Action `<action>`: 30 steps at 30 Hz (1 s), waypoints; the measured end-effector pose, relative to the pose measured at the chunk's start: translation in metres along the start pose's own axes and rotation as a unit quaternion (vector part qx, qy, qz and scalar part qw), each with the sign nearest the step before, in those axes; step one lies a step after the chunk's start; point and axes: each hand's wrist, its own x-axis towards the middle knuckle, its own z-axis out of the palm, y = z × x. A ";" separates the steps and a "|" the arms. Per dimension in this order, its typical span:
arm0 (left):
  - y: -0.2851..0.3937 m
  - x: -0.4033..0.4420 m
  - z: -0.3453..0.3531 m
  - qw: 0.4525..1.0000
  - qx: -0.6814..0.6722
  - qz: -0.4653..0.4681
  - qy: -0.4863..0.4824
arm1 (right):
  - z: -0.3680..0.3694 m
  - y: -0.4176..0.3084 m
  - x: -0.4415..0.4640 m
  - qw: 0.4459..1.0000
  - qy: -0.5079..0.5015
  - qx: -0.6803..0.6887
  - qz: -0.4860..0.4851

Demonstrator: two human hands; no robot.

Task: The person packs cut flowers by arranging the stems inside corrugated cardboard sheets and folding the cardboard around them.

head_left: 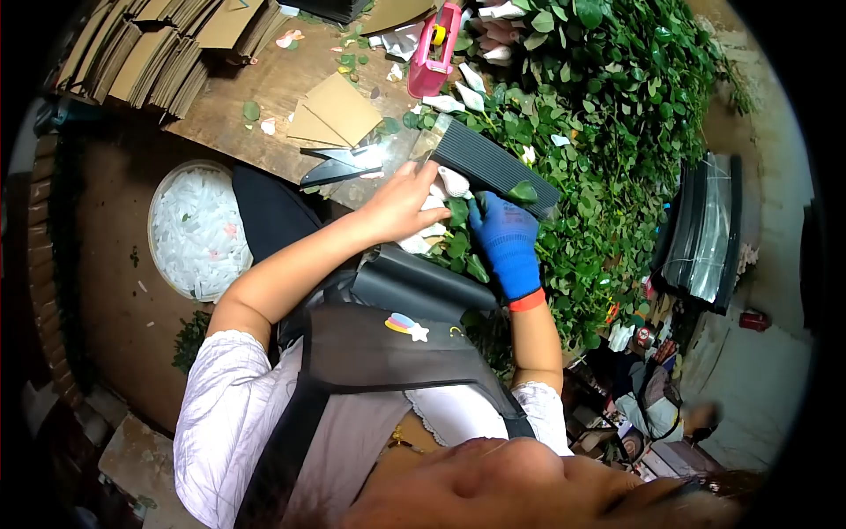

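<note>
My bare left hand [407, 204] is curled over pale wrapped rose buds, with thumb and fingers on either side of them; its fingertips are partly hidden. Just past them lies a white-sleeved rose bud [454, 182], pointing toward my blue-gloved right hand [506, 234]. The glove's fingers are bent around the leafy stem side of that rose, though the grip itself is mostly hidden. Beyond both hands is a black ribbed strip [495, 164]. Black-handled scissors [339, 167] lie left of my left hand. Below the hands sits a rolled black sheet [419, 284].
Leafy rose stems [608, 203] are heaped along the right. A pink tape dispenser [434, 53] and cardboard pieces [339, 110] rest on the wooden table [229, 110]. Cardboard stacks [163, 57] stand at the far left, above a round tub [157, 251] of white sleeves.
</note>
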 end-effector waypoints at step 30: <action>-0.020 0.001 0.014 0.928 -0.320 -0.168 0.091 | 0.026 0.002 -0.002 0.999 0.000 0.026 0.035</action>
